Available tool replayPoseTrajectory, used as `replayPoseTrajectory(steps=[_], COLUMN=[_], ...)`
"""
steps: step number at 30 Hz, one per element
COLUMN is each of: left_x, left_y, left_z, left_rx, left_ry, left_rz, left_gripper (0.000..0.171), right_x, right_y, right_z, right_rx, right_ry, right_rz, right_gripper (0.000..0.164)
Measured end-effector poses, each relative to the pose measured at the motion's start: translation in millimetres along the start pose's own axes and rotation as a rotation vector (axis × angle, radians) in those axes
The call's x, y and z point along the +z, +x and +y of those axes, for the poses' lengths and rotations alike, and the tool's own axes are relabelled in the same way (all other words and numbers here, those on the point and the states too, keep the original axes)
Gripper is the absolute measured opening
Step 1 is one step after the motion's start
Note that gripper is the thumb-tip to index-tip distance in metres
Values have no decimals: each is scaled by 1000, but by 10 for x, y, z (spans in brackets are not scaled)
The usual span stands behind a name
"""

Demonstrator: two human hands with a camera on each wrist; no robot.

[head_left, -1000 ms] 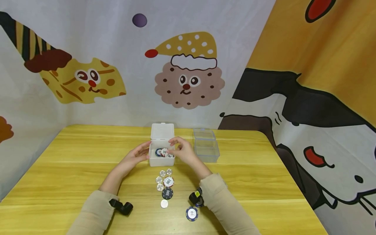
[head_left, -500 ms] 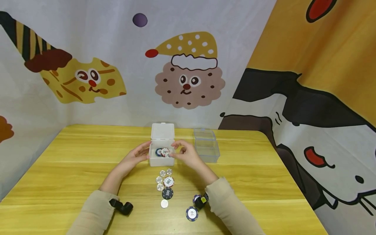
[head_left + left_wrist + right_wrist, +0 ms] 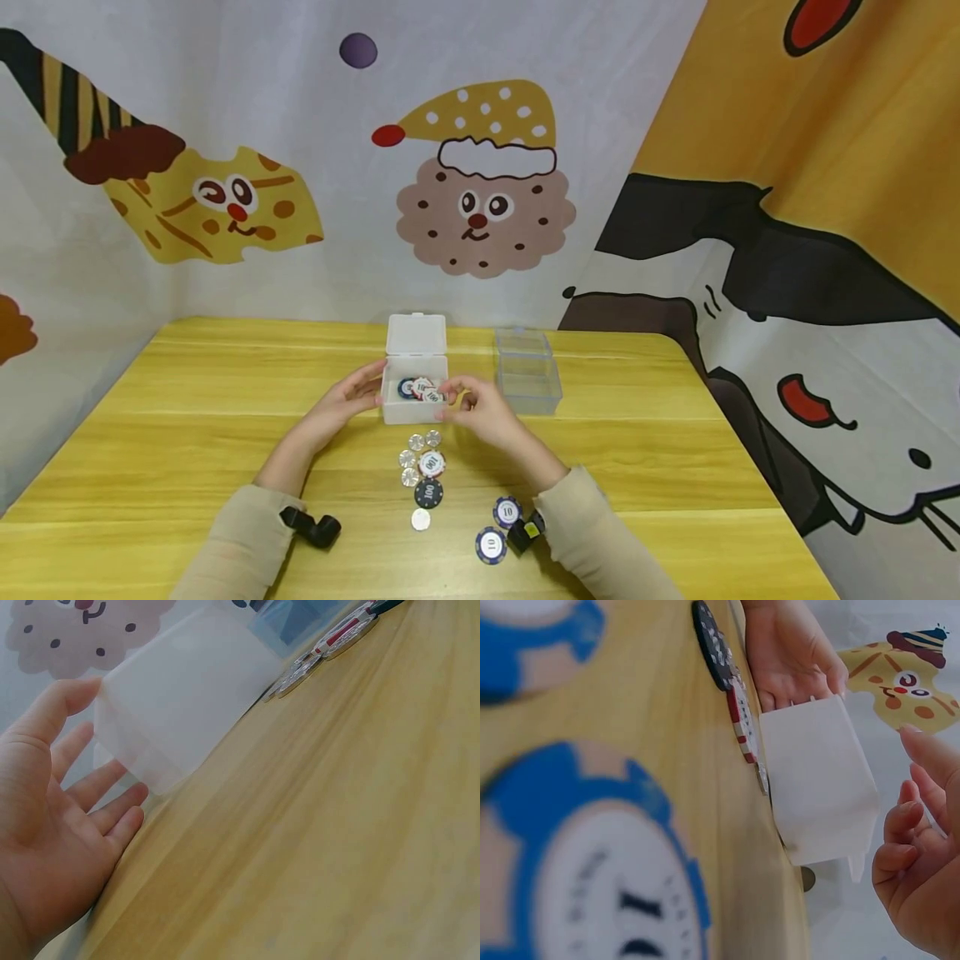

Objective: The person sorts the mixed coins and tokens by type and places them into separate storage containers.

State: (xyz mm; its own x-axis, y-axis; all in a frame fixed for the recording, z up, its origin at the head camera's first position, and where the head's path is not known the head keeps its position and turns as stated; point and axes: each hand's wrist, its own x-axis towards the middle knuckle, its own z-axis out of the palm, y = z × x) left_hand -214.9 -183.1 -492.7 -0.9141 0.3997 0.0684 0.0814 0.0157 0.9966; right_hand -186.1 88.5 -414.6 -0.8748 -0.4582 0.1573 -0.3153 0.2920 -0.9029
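Observation:
The white box (image 3: pixel 415 410) stands with its lid (image 3: pixel 416 335) raised, and several poker chips (image 3: pixel 422 389) lie inside it. My left hand (image 3: pixel 341 398) rests against the box's left side; the left wrist view has its fingers extended, with the thumb (image 3: pixel 71 696) at a corner of the box. At the box's right front corner is my right hand (image 3: pixel 483 410). In the right wrist view its fingers (image 3: pixel 900 859) are loosely bent, hold nothing and stand apart from the box wall (image 3: pixel 821 780).
A clear divided box (image 3: pixel 528 383) stands to the right. In front of the white box lie silvery discs (image 3: pixel 407 459), a red-edged chip (image 3: pixel 431 464), a black chip (image 3: pixel 428 493) and a white disc (image 3: pixel 421 520). Two blue chips (image 3: pixel 491 546) lie near my right wrist.
My right hand has drawn back from over the chips to the box's right front side, uncovering a white chip in the box and a blue chip on the table. The left hand stays put.

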Motion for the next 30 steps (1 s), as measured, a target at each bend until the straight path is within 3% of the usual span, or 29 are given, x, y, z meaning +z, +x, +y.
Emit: replayPoseTrajectory(steps=[7, 15, 30], left_x=[-1, -8, -17], left_y=[9, 7, 12], left_z=[-7, -14, -38], left_rx=[3, 4, 14], left_ry=[3, 4, 0], left_rz=[-3, -3, -6], left_gripper=[60, 60, 61], right_x=[-11, 35, 32], right_y=[-115, -131, -164], right_z=[-53, 326, 431], right_rx=[3, 36, 55], right_ry=[-6, -14, -76], right_rz=[-79, -139, -293], right_gripper=[29, 33, 38])
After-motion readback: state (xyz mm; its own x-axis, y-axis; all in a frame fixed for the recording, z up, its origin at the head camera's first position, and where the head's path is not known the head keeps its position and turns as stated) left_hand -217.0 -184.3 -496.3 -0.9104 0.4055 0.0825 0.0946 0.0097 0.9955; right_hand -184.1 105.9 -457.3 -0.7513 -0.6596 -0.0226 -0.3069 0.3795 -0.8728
